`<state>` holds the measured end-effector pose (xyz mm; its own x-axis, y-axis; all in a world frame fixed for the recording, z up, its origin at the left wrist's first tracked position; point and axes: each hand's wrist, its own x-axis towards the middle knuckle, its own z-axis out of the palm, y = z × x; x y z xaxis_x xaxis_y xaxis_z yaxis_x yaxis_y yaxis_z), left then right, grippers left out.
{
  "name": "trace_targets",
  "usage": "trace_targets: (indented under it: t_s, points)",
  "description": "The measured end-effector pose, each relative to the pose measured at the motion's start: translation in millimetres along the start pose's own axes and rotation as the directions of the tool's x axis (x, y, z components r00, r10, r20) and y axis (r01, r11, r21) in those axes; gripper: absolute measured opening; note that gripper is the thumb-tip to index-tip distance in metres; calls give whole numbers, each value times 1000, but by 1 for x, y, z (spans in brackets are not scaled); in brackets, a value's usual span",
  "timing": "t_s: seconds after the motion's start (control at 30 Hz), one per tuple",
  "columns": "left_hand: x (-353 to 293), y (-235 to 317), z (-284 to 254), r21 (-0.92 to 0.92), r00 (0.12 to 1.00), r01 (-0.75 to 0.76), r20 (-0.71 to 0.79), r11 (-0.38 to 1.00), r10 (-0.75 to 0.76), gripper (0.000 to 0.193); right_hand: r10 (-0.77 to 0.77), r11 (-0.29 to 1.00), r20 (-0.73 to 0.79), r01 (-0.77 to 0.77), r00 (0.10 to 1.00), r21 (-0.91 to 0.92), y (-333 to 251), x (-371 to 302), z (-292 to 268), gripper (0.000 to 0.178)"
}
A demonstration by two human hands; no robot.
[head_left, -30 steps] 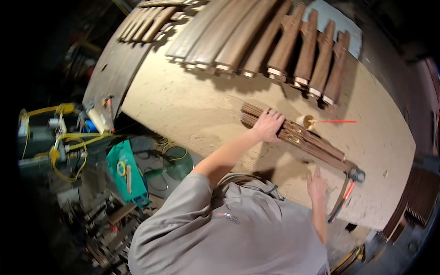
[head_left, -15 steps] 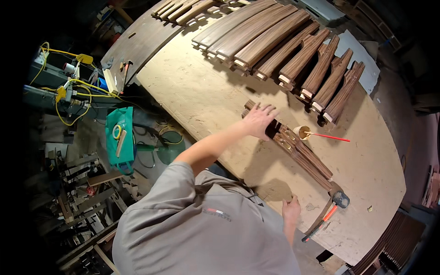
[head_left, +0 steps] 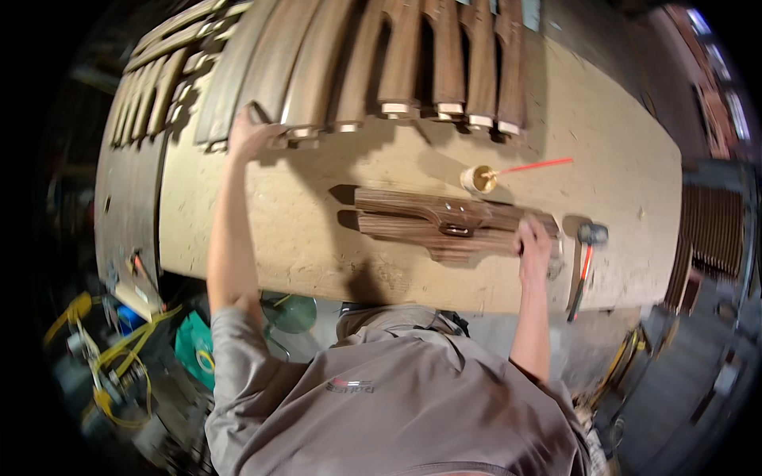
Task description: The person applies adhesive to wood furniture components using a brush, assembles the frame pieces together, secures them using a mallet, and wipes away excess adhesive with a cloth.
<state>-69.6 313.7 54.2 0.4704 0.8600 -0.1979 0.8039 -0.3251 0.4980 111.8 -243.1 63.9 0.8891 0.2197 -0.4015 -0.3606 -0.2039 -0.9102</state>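
Observation:
My left hand [head_left: 252,133] reaches to the far row and closes around the near end of a wide, curved brown wooden board [head_left: 274,71]. My right hand [head_left: 536,239] rests with curled fingers on the right end of two shaped dark wooden pieces [head_left: 405,226], which lie side by side across the bench. Notches and glossy recesses show near their middle. Past them stands a small round cup [head_left: 479,180] of pale paste, with a red stick [head_left: 536,165] leaning out of it. Motion blurs both hands a little.
Narrower wooden parts with pale tenon ends [head_left: 401,71] continue the far row on the pale workbench [head_left: 238,254]. A black-headed mallet [head_left: 591,234] with a red-and-black handle lies at the right. Yellow cables [head_left: 131,349] and a green bag [head_left: 193,345] are at lower left.
My left hand has left the two shaped pieces and moved to the boards in the far row. My right hand has come from the bench's near edge onto the pieces. The view has turned.

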Motion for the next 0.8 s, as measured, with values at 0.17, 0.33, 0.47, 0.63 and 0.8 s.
trace_targets:
  t_s: [0.17, 0.33, 0.47, 0.63, 0.8]
  points:
    - [16, -2, -5, -5, 973, -114, 200, 993, 113, 111, 88, 979, -34, -80, 996, 189, -20, 60, 33, 29]
    - [-6, 29, -7, 180, 981, -160, 138, 971, 136, 88, -211, 957, -95, 186, 973, -222, -17, 88, 42, 15]
    - [-39, -5, -3, 224, 993, -42, 113, 974, 17, 96, -536, 756, -20, 469, 844, -457, -27, 79, 47, 13]
    - [-126, -44, 4, 156, 999, -37, -18, 987, 40, 92, -558, 584, 185, 541, 809, -605, -31, 72, 48, 12]
    - [-165, -68, 8, -236, 988, 74, 149, 969, -39, 78, -595, 563, 229, 603, 770, -565, -49, 58, 35, 8]
